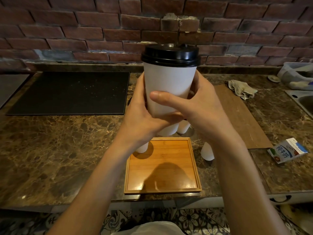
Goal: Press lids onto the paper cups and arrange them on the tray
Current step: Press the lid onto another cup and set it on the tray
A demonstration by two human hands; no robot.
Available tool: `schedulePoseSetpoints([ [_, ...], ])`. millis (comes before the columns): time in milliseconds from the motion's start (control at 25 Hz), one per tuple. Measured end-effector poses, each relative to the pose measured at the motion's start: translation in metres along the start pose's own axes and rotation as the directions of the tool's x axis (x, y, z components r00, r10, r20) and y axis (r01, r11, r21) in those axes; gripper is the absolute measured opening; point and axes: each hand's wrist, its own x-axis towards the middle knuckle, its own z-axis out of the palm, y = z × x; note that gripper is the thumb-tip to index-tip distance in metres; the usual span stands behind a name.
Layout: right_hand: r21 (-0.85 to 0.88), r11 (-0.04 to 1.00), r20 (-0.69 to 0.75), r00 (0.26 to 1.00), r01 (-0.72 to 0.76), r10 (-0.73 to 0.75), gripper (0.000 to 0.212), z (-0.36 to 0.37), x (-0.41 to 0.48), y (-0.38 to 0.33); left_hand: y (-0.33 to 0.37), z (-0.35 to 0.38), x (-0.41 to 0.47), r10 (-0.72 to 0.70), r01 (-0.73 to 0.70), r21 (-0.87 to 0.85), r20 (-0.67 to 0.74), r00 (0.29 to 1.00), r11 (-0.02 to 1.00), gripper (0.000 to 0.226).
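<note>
A white paper cup (169,82) with a black lid (170,54) on top is held up in the air above the counter. My left hand (140,112) grips its lower left side. My right hand (198,102) wraps round its right side, thumb across the front. Below lies a square wooden tray (194,167) with nothing on it. Several other white cups stand around the tray: one at its far left corner (143,148), one to its right (207,152), two behind it (183,128), all partly hidden by my arms.
A black mat (71,92) lies on the marble counter (59,146) at the left. A wooden board (243,119), a crumpled cloth (242,89) and a milk carton (286,150) are at the right, with a sink (304,102) at the far right. A brick wall stands behind.
</note>
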Motion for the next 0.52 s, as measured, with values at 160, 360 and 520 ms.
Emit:
schedulePoseSetpoints([
  [160, 0.058, 0.998, 0.134, 0.991, 0.014, -0.022, 0.076, -0.01, 0.001, -0.001, 0.006, -0.006, 0.001, 0.031, -0.028, -0.041, 0.085, 0.996, 0.999, 0.091],
  [360, 0.182, 0.983, 0.312, 0.95, -0.037, -0.022, 0.069, -0.019, 0.0, 0.004, 0.007, -0.014, -0.001, 0.009, 0.033, -0.155, 0.264, 0.964, 0.987, 0.092],
  [520, 0.177, 0.983, 0.328, 0.945, -0.05, -0.011, 0.064, -0.019, -0.002, 0.005, 0.006, -0.015, -0.003, 0.0, 0.04, -0.141, 0.271, 0.963, 0.989, 0.085],
])
